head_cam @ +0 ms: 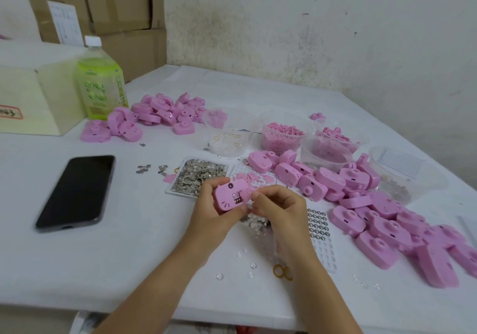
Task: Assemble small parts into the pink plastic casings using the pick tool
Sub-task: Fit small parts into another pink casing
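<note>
Currently left hand [209, 212] grips one pink casing [229, 195], right hand [280, 204] pinches it; one phone [77, 191], one bottle [100, 86] leftward.

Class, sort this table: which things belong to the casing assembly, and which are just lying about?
Job: held casing, casing pile, metal parts, tub of pink bits.
Lying about: phone, green bottle, cardboard boxes.

Your phone [76, 191] lies at the bench's [129, 269] left, casings [387, 220] heap along its right edge, tubs [281, 133] behind them.
</note>
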